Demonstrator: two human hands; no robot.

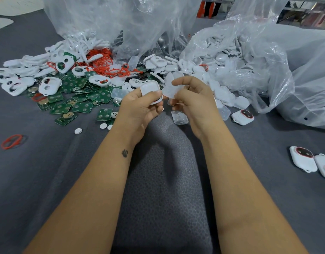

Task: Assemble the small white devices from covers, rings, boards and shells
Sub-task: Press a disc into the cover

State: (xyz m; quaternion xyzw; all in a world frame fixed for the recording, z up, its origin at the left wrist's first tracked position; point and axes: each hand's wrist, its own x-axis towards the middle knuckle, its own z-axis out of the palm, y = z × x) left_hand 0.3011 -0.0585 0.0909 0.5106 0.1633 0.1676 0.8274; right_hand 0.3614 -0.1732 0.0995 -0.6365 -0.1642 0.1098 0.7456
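So the left hand [139,105] is gripping a small white rounded-square plastic shell [151,91], thumb clamped across its lower edge and fingers curled underneath. Right beside it, almost touching, the right hand [193,99] pinches a translucent, milky plastic cover [169,89] between thumb and fingers, held up at the same height as the shell. Both hands hover above the dark grey padded surface [48,180].

Just below the right hand lies another translucent cover [180,117], flat on the surface. Beyond the left hand and out to its left there's a messy spread of green square circuit boards [83,107], with white covers with two round holes [48,86] scattered on top, and behind those a tangle of red rubber rings [105,61]. One stray red ring [11,141] sits well off to the left, nearer the person.

Past the right hand, clear crinkly plastic bags [258,57] spill out heaps of white shells. To the right of that hand sit finished white devices with red-ringed windows [243,116], with two more further right and closer in.
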